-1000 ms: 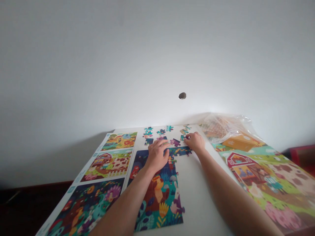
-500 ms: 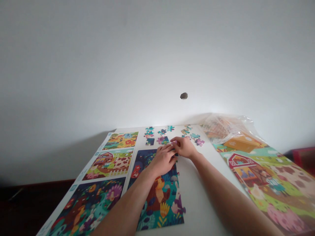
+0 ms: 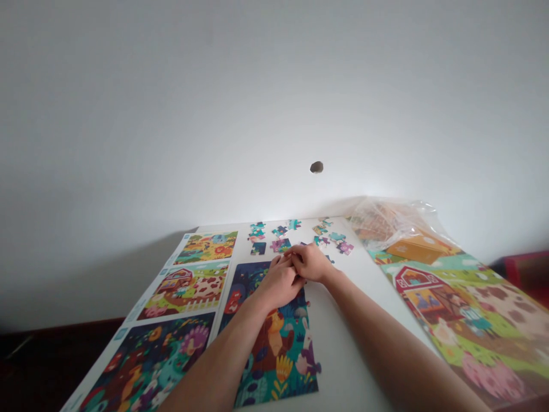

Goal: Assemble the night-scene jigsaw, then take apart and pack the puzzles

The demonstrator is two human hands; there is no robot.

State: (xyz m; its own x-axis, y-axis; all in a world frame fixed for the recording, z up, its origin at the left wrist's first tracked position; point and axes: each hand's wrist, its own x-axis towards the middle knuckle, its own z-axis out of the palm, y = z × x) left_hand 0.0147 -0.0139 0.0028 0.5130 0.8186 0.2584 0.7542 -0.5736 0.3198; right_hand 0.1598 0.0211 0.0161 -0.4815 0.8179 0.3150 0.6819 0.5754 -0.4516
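Right hand point(image 3: 309, 263) slid onto left hand point(image 3: 279, 281); colourful jungle puzzle point(image 3: 274, 337) half-built.

Head camera looks forward, down (steeply) at a near table point(image 3: 343, 343).

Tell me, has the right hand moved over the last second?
Yes. The right hand has slid left along the puzzle's top edge, away from the orange box, and now touches the left hand.
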